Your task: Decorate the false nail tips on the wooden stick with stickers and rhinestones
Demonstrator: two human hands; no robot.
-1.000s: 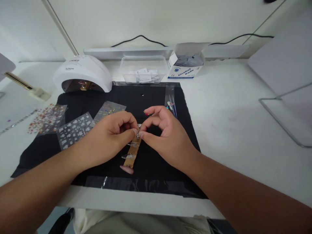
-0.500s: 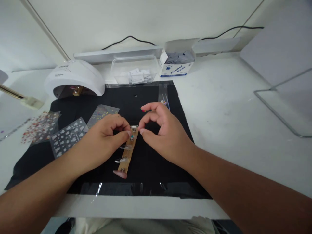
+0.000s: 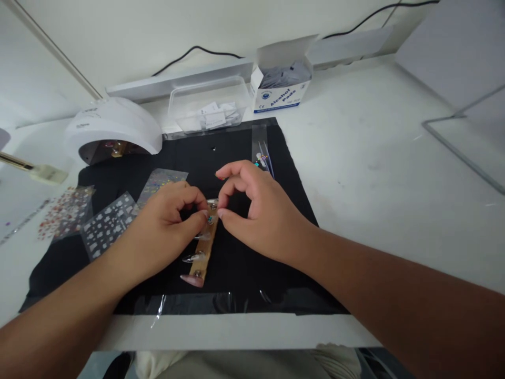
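Note:
A narrow wooden strip (image 3: 205,245) lies on a black mat, with several false nails along it. Its near end bears a pinkish pointed nail (image 3: 192,280), and a clear pointed nail (image 3: 194,257) sits above that. Over the strip's upper part, my left hand (image 3: 173,213) is closed, thumb and index pressed together at its left edge. Small teal bits (image 3: 210,218) show beside that thumb. My right hand (image 3: 256,205) is just right of the strip's far end, thumb and index pinched and the other fingers curled. Whatever either pinch holds is hidden or too small to name.
A white nail lamp (image 3: 114,126) stands at back left with a wooden piece inside. Sticker sheets (image 3: 108,223) lie left of my hands. Behind are a clear plastic box (image 3: 209,105) and an alcohol pads box (image 3: 281,95). Tweezers (image 3: 265,155) rest at the mat's upper right.
The view has shifted a little, so most things sit slightly further left. Both hands keep their pinched poses at the strip; no clear grasp or release shows.

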